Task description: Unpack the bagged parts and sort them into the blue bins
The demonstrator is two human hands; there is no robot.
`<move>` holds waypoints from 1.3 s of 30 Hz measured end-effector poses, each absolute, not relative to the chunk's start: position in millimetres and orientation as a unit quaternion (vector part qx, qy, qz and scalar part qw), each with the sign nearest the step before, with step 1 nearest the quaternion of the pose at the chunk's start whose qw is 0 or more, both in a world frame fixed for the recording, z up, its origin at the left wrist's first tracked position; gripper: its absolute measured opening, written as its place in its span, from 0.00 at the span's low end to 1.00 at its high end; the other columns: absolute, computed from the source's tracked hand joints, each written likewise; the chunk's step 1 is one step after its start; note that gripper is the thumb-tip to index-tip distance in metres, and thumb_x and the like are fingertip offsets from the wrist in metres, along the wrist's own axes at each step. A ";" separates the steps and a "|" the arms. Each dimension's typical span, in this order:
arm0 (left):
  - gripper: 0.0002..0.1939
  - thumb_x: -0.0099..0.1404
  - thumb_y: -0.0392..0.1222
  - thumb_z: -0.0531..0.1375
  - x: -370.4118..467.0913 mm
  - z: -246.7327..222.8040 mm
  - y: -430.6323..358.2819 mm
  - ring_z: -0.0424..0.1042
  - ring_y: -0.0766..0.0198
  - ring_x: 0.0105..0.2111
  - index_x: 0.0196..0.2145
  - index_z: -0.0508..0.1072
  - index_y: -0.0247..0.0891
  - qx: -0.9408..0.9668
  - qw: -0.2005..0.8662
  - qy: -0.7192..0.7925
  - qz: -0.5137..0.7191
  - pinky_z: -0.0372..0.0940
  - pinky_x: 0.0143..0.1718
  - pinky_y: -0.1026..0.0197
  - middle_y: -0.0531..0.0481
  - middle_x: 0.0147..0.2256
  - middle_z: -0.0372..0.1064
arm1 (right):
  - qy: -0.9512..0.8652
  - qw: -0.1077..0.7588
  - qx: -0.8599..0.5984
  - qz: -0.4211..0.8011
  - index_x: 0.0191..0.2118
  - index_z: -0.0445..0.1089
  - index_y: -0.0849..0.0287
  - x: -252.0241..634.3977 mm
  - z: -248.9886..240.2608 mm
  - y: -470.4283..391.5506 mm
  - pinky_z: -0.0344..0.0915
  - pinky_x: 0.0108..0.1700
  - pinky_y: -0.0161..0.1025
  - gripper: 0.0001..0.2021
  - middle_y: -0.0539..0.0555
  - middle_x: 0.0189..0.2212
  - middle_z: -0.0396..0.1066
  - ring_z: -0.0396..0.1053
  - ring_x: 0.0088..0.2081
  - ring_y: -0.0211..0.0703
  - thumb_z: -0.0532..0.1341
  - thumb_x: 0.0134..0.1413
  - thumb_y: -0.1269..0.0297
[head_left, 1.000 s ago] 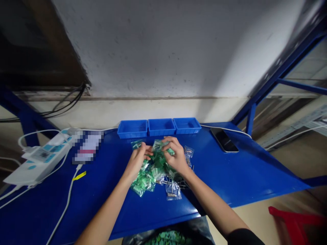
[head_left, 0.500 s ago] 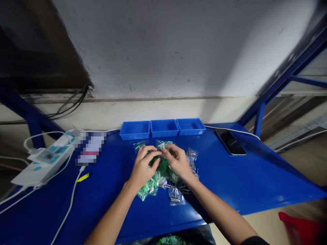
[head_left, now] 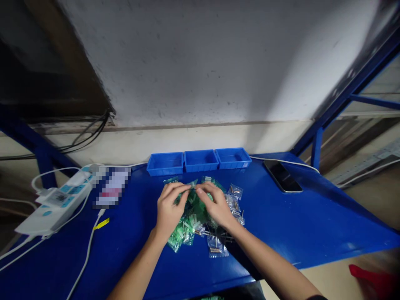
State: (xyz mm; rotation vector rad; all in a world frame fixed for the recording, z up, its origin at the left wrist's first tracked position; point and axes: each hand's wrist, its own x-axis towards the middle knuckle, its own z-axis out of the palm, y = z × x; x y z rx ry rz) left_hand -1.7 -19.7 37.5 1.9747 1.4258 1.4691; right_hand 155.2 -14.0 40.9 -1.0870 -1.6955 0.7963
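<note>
My left hand (head_left: 170,208) and my right hand (head_left: 215,203) meet over a pile of small packets on the blue table. Between their fingertips they pinch a small clear-green plastic bag (head_left: 193,184). Beneath and in front of the hands lie green packets (head_left: 181,235) with pale green pieces inside. To the right of the pile are clear packets (head_left: 217,246) holding metal screws or pins. Some loose thin metal pieces lie among them. The hands hide part of the pile.
Three blue trays (head_left: 200,161) stand in a row at the wall. A black phone (head_left: 283,176) lies to the right. On the left are a white power strip (head_left: 53,208), a blurred-out phone (head_left: 112,187), cables and a yellow tag (head_left: 102,223).
My left hand has shifted slightly left and its fingers have closed at the bag. The small green bag now shows stretched between both hands' fingertips. The camera view has tilted slightly.
</note>
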 end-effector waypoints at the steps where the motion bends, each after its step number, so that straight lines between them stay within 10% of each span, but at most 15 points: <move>1: 0.08 0.62 0.40 0.57 -0.7 37.6 -21.2 0.68 0.57 0.39 0.35 0.77 0.44 0.710 0.118 0.479 0.503 0.63 0.43 0.55 0.47 0.36 0.71 | -0.660 0.472 -0.443 0.380 0.33 0.73 0.59 154.0 41.9 -13.5 0.65 0.43 0.43 0.14 0.54 0.30 0.70 0.68 0.35 0.43 0.52 0.59 0.59; 5: 0.08 0.62 0.40 0.58 4.0 36.9 -24.2 0.68 0.56 0.41 0.36 0.77 0.46 0.752 0.118 0.441 0.476 0.63 0.44 0.53 0.47 0.37 0.72 | -0.576 0.515 -0.458 0.439 0.30 0.72 0.60 152.0 38.2 -10.3 0.65 0.34 0.37 0.14 0.52 0.25 0.72 0.68 0.29 0.41 0.56 0.56 0.56; 14: 0.19 0.57 0.55 0.59 2.4 38.4 -15.2 0.69 0.65 0.26 0.35 0.72 0.34 0.418 0.548 0.511 0.514 0.59 0.23 0.66 0.47 0.31 0.71 | -0.843 0.408 -0.349 0.035 0.50 0.67 0.56 161.5 29.6 -9.2 0.64 0.43 0.47 0.16 0.60 0.45 0.70 0.66 0.46 0.49 0.53 0.58 0.71; 25: 0.15 0.62 0.44 0.56 -50.5 96.1 42.7 0.68 0.55 0.42 0.44 0.74 0.39 0.620 -0.123 0.583 0.511 0.62 0.44 0.56 0.44 0.41 0.70 | -0.763 0.505 -0.396 0.081 0.24 0.59 0.56 171.4 41.6 -12.6 0.60 0.40 0.46 0.05 0.55 0.36 0.65 0.63 0.38 0.47 0.51 0.46 0.72; 39: 0.12 0.65 0.44 0.52 -37.3 10.1 20.5 0.71 0.60 0.34 0.39 0.73 0.41 0.752 0.104 0.554 0.342 0.63 0.38 0.61 0.48 0.36 0.73 | -0.701 0.491 -0.496 0.146 0.45 0.57 0.58 194.4 33.1 14.1 0.60 0.46 0.45 0.18 0.56 0.39 0.64 0.62 0.42 0.48 0.52 0.44 0.73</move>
